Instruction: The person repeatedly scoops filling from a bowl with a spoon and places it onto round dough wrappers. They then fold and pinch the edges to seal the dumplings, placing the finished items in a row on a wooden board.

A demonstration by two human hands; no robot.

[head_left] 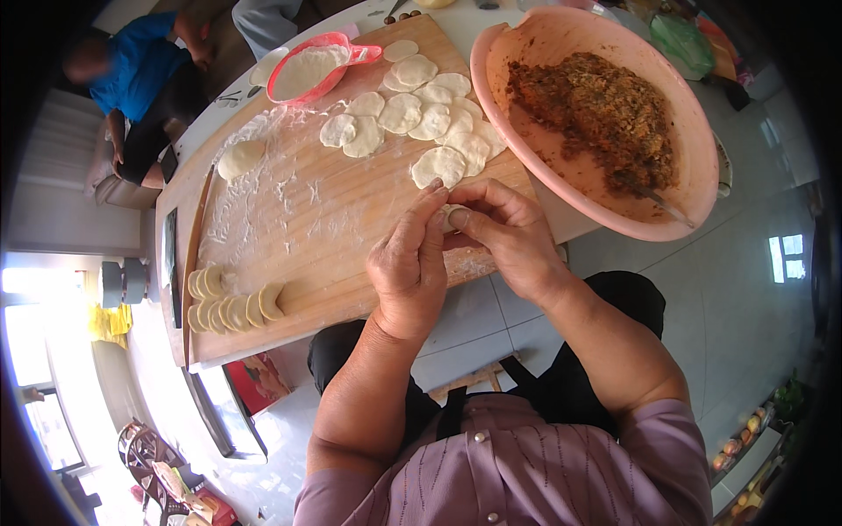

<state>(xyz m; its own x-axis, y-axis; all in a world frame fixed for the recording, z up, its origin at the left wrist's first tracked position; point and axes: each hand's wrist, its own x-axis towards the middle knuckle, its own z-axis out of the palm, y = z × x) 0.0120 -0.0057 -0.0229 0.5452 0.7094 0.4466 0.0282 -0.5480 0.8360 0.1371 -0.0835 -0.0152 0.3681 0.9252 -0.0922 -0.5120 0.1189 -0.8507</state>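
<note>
My left hand (411,256) and my right hand (506,230) meet over the near edge of a floured wooden board (329,243). Between their fingertips they pinch a dumpling (451,214), mostly hidden by the fingers. Just beyond my fingers lies a loose spread of round dough wrappers (437,166), many overlapping. To the right, a large pink plastic basin (533,154) holds a brown and orange chopped filling (592,112). A metal utensil handle (664,207) sticks out of the filling. Folded dumplings (237,311) stand in two rows at the board's near left corner.
A ball of dough (241,160) rests on the board near a red scoop of flour (309,71). A long wooden stick (197,263) lies along the left edge. A person in a blue shirt (141,66) sits beyond the table. A green plastic bag (681,46) is behind the basin.
</note>
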